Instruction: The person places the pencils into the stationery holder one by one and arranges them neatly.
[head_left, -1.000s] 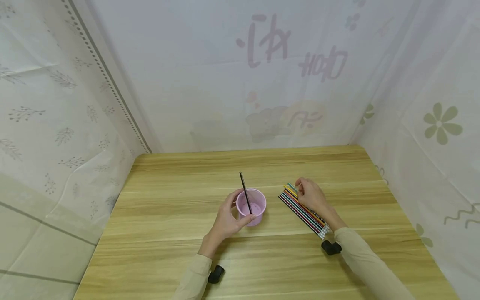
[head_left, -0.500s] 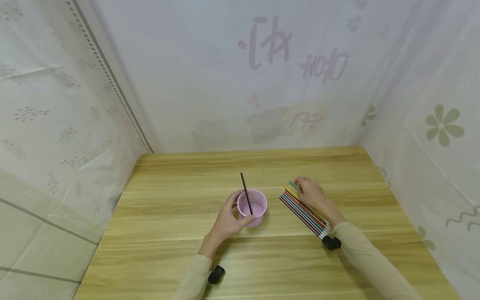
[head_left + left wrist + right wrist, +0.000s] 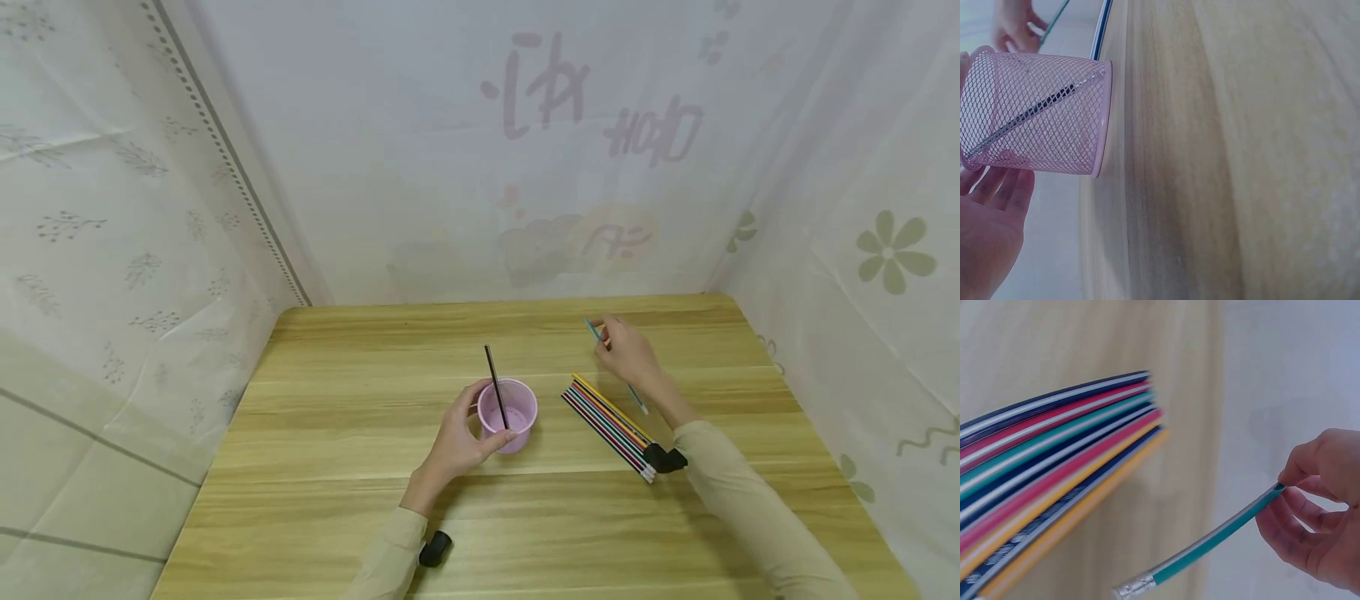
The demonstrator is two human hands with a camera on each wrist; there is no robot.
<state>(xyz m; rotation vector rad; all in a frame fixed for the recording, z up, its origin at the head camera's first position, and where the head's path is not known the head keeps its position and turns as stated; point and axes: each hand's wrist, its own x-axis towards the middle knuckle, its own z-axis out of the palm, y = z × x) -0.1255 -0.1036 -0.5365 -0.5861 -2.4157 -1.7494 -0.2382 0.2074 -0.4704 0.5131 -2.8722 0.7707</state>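
Note:
A pink mesh pencil cup (image 3: 528, 427) stands on the table, and my left hand (image 3: 456, 439) grips its side with the thumb at the near rim. One black pencil (image 3: 492, 375) leans inside it, its lower part visible through the mesh in the left wrist view. Between thumb and fingertips my right hand (image 3: 630, 354) pinches a green-and-silver pencil (image 3: 1216, 540) with a white eraser end hanging down. That pencil is off the table, beyond a row of several striped pencils (image 3: 609, 432) lying side by side, to the right of the cup.
The wooden table (image 3: 360, 417) has pale printed cloth (image 3: 420, 167) hanging behind it and along both sides. A black wrist camera (image 3: 664, 458) on the right arm covers part of the row's eraser ends in the head view.
My right hand has drawn the green pencil out of the row's far side and lifted it away toward the table's back. The left hand has stayed on the cup.

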